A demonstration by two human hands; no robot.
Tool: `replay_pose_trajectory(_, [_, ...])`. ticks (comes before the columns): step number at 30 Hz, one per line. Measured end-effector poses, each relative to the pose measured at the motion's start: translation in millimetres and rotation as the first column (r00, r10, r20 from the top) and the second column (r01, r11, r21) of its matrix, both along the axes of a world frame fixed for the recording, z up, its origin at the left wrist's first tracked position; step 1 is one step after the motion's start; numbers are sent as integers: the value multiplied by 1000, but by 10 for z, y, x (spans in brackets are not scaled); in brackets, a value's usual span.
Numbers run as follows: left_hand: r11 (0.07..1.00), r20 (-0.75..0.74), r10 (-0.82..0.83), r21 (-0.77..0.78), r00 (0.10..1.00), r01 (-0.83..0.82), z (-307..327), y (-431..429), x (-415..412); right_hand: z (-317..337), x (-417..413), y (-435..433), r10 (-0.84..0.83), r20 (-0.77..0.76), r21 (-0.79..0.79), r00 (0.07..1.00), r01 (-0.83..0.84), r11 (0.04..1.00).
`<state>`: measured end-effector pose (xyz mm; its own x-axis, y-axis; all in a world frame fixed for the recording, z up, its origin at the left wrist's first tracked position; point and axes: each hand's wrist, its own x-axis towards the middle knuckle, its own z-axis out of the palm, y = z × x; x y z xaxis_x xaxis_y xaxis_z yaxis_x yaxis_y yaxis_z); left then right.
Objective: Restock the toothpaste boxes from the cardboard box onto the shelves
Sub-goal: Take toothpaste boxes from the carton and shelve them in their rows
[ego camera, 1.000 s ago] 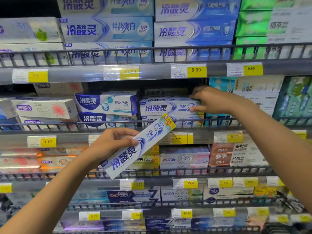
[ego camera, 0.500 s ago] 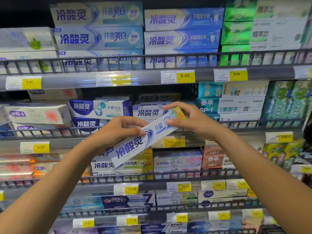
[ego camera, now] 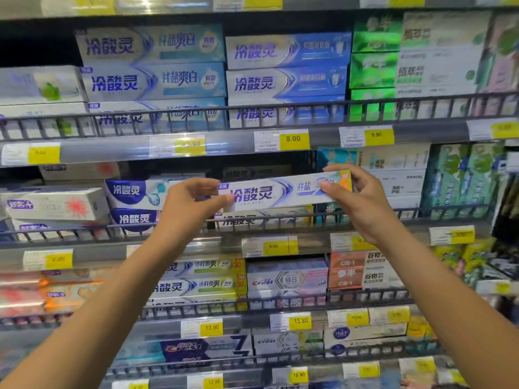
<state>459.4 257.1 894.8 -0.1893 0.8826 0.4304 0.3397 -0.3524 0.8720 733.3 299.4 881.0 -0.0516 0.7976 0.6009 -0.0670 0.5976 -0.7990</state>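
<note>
I hold one long white-and-blue toothpaste box [ego camera: 280, 191] level in front of the middle shelf. My left hand [ego camera: 188, 209] pinches its left end and my right hand [ego camera: 356, 197] grips its right end, by the orange sticker. The box hovers just above the wire rail [ego camera: 280, 219], over a matching box [ego camera: 264, 217] lying on that shelf. More boxes of the same brand [ego camera: 132, 192] lie to the left. The cardboard box is out of sight.
Several shelves with wire front rails and yellow price tags [ego camera: 293, 138] are packed with toothpaste boxes. Blue and green stacks [ego camera: 286, 82] fill the shelf above. Teal and white boxes [ego camera: 398, 175] sit right of my right hand. A dark gap lies behind the held box.
My right hand left the shelf and took the box's right end. Both hands raised the box from a tilt to level, up to the middle shelf.
</note>
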Motion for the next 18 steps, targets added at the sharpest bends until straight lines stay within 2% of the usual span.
replay_pose_trajectory(2, [998, 24, 4, 58, 1000, -5, -26, 32, 101, -7, -10, 15, -66, -47, 29, 997, 68, 997])
replay_pose_trajectory(5, [992, 15, -3, 125, 1000, 1, -17, 79, 178, 37, -43, 26, -192, -29, 112, 981, 194, 975])
replay_pose_trajectory(10, [986, -92, 37, 165, 995, -21, 61, 218, 217, 99, -189, 71, -298, -30, 214, 954, 297, 931])
replay_pose_trajectory(18, [986, -151, 139, 115, 979, -123, -5, 321, 156, 79, -464, 197, -299, 70, 246, 952, 274, 930])
